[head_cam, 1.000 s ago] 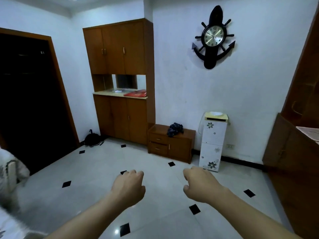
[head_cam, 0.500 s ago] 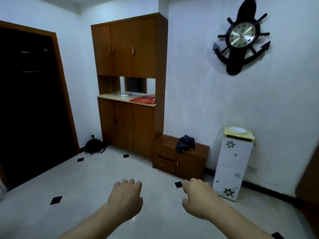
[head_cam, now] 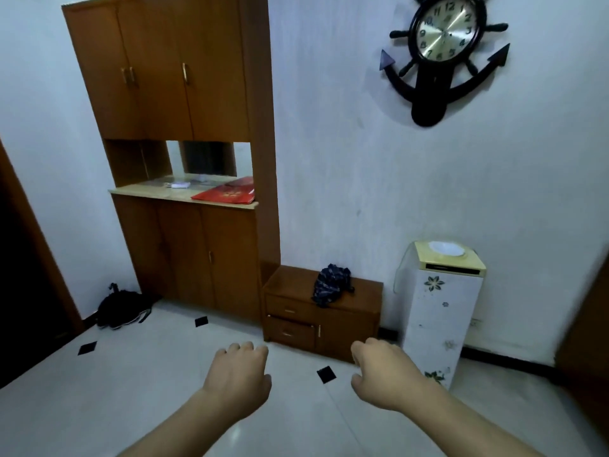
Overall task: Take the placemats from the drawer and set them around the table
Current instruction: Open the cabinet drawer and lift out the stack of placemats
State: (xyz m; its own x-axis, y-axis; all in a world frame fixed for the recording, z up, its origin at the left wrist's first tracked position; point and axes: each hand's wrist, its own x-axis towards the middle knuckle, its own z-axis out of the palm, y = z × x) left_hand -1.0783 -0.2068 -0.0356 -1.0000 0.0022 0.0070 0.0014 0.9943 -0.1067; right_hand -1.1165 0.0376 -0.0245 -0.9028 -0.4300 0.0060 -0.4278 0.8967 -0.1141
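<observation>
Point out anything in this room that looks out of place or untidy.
A crumpled dark cloth lies bunched on top of the low drawer cabinet, and a black bag sits slumped on the floor beside the tall cupboard. Nothing looks spilled or broken.

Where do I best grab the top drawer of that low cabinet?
By the small horizontal handle centred on the front of the top drawer. Come at it straight from the front, fingers hooked behind the bar, and pull toward you: the front panel looks flat, with no other hold. The left hand and right hand both hold nothing.
</observation>
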